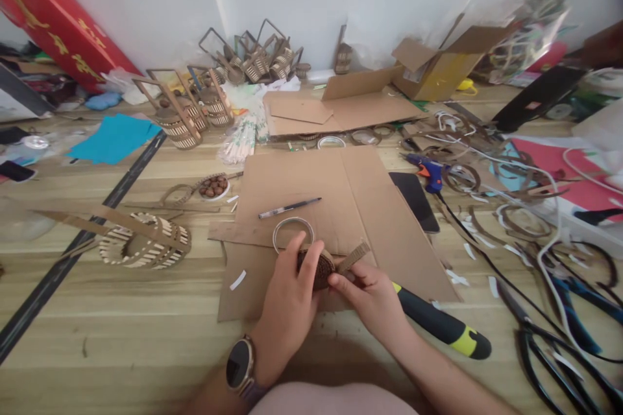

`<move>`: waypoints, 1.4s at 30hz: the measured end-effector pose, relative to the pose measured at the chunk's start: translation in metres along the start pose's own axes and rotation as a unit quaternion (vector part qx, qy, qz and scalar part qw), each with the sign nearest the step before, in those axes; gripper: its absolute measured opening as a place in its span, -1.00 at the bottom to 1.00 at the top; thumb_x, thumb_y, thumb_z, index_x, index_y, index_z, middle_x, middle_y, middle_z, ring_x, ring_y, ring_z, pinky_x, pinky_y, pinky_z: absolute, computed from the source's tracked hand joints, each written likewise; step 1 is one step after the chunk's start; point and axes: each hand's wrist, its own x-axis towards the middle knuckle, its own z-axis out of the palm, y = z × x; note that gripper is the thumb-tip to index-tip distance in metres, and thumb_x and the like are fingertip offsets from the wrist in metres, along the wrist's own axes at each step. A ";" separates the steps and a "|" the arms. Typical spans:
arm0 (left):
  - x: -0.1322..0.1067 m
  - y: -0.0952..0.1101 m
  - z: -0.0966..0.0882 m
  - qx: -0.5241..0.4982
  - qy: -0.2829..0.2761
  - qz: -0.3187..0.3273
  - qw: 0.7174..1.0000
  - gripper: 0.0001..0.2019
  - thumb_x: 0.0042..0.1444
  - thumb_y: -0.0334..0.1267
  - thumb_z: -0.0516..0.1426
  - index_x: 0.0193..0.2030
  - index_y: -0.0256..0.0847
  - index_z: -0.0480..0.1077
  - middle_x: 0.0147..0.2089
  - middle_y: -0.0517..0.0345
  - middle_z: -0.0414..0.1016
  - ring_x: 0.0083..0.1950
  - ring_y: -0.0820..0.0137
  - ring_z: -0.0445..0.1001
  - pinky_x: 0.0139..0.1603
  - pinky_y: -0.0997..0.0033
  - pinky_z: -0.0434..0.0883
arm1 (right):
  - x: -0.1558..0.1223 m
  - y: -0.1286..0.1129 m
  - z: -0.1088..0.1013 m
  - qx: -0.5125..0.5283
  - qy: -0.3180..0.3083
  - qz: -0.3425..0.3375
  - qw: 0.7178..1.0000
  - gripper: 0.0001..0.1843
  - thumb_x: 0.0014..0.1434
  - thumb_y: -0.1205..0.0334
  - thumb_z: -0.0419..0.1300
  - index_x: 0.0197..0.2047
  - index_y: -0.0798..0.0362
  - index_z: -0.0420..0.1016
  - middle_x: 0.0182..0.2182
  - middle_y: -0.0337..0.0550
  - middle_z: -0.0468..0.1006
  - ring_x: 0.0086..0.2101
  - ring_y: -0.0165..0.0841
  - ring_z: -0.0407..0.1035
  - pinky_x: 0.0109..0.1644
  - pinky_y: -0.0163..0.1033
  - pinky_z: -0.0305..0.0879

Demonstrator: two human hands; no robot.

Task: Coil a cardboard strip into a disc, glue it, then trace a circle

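While both hands are together on a dark brown coil (324,267) over the near part of the cardboard sheet (302,172), risks run left to right: the left hand (289,285), fingers curled round the coil, might squash it, or let turns spring loose if its hold slackens; the brown strip (354,258), pinched near its base by the right hand (374,295), could kink or slip if that pinch shifts. Black-and-yellow handle (450,325) lies by the right wrist, front end hidden, can't tell if a blade is out; a dropped forearm might knock it. Edges and room, same order: wood tabletop (195,311) between the tilted basket (181,243) and the sheet leaves the left arm space; pale ring (275,240) sits just past the left fingers, a likely snag, with pen (290,208) beyond; flat cardboard past that gives room; right side's tight, dark phone (419,202) at the sheet's edge, then glue gun (431,175) and scissors (522,318).
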 end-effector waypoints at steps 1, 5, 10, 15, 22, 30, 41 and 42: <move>0.001 0.000 -0.001 0.001 -0.002 0.008 1.000 -0.36 0.07 -0.61 0.12 0.27 -0.12 0.10 0.30 -0.24 0.17 0.30 0.01 0.28 0.10 -0.07 0.47 | 0.001 -0.001 -0.001 -0.013 0.003 -0.008 1.000 -0.69 0.07 -0.04 0.26 -0.51 0.02 0.54 -0.62 -0.22 0.51 -0.55 -0.37 0.32 -0.46 -0.29 0.25; 0.002 -0.002 -0.001 0.010 0.012 0.046 0.999 -0.47 0.15 -0.63 0.00 0.21 -0.08 0.18 0.38 -0.19 0.03 0.30 0.05 0.27 0.12 -0.07 0.45 | 0.003 -0.004 -0.005 -0.041 0.009 -0.036 0.998 -0.62 0.09 -0.02 0.25 -0.65 0.00 0.45 -0.63 -0.22 0.48 -0.55 -0.38 0.28 -0.47 -0.30 0.22; -0.001 0.000 0.002 0.017 0.004 0.003 1.000 -0.43 0.12 -0.55 0.12 0.25 -0.11 0.13 0.41 -0.28 -0.16 0.32 -0.07 0.20 0.06 -0.11 0.48 | 0.001 -0.004 -0.001 -0.022 0.009 -0.012 1.000 -0.66 0.08 0.00 0.25 -0.60 0.01 0.46 -0.57 -0.20 0.52 -0.56 -0.40 0.28 -0.49 -0.31 0.19; 0.001 0.004 -0.002 0.026 -0.003 0.032 0.999 -0.51 0.12 -0.55 0.13 0.16 -0.10 0.22 0.34 -0.20 0.11 0.11 0.05 0.34 -0.02 -0.06 0.51 | 0.000 -0.007 0.001 -0.050 0.010 -0.040 0.998 -0.64 0.06 0.03 0.28 -0.67 0.00 0.42 -0.65 -0.26 0.39 -0.56 -0.40 0.24 -0.47 -0.30 0.17; 0.003 0.005 -0.003 0.066 -0.012 0.069 0.995 -0.52 0.17 -0.57 0.05 0.19 -0.10 0.24 0.36 -0.15 0.17 0.08 0.05 0.29 -0.03 -0.06 0.49 | 0.000 -0.011 0.000 -0.071 -0.001 -0.049 0.996 -0.63 0.16 0.07 0.20 -0.63 0.00 0.38 -0.66 -0.27 0.42 -0.58 -0.41 0.25 -0.48 -0.32 0.17; 0.000 0.004 -0.003 0.047 0.029 0.038 0.998 -0.50 0.22 -0.44 0.07 0.30 -0.26 0.10 0.26 -0.27 0.21 0.24 0.01 0.26 0.14 -0.07 0.42 | -0.002 -0.010 0.001 -0.080 0.019 -0.080 0.993 -0.61 0.14 0.09 0.19 -0.65 0.02 0.28 -0.65 -0.31 0.32 -0.58 -0.44 0.19 -0.50 -0.36 0.12; 0.002 0.005 -0.004 0.068 0.033 0.087 0.993 -0.53 0.18 -0.61 -0.02 0.22 -0.25 0.22 0.34 -0.17 0.14 0.22 -0.01 0.17 0.14 -0.11 0.39 | -0.004 -0.010 0.003 -0.062 0.009 -0.049 0.997 -0.77 0.14 0.09 0.19 -0.46 0.03 0.49 -0.57 -0.24 0.47 -0.53 -0.39 0.34 -0.44 -0.32 0.27; 0.002 0.006 -0.004 0.062 0.031 0.089 0.994 -0.55 0.19 -0.58 0.00 0.21 -0.26 0.22 0.34 -0.19 0.13 0.22 -0.01 0.17 0.14 -0.12 0.39 | -0.005 -0.010 0.003 -0.069 0.017 -0.052 0.996 -0.76 0.13 0.10 0.19 -0.48 0.03 0.48 -0.57 -0.25 0.47 -0.53 -0.40 0.32 -0.45 -0.33 0.26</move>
